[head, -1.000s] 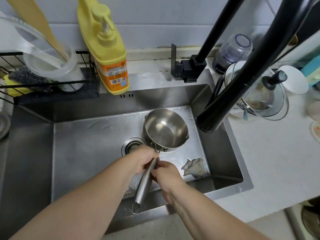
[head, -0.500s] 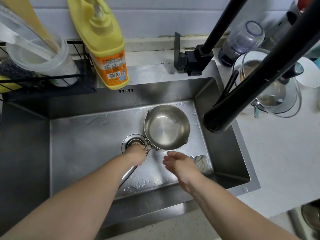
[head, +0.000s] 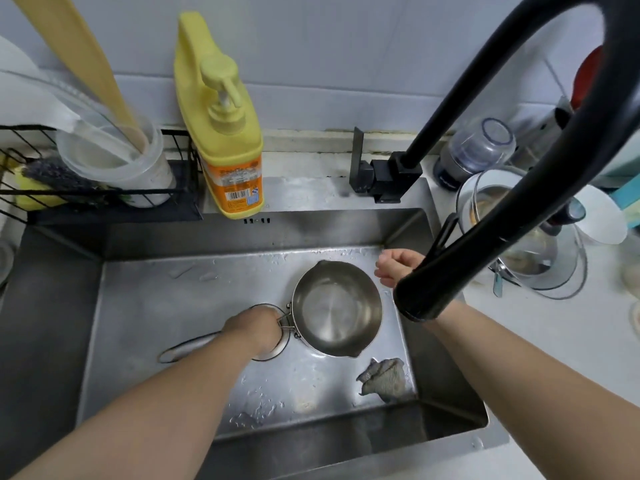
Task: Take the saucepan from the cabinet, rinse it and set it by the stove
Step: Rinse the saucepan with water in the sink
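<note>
Left hand (head: 258,329) grips the saucepan (head: 337,310) handle, steadying it in the sink (head: 145,306) for rinsing; right hand (head: 398,266), fingers loosely curled and empty, reaches behind the faucet (head: 485,216), likely toward its lever.

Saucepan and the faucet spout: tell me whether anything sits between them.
Nothing visible does. The saucepan sits open-side up in the sink, held by its handle in the left hand. The faucet spout hangs just right of it, with the right hand reaching behind the spout.

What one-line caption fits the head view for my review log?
Left hand holds the saucepan by its handle in the sink; right hand reaches beneath the black faucet.
</note>
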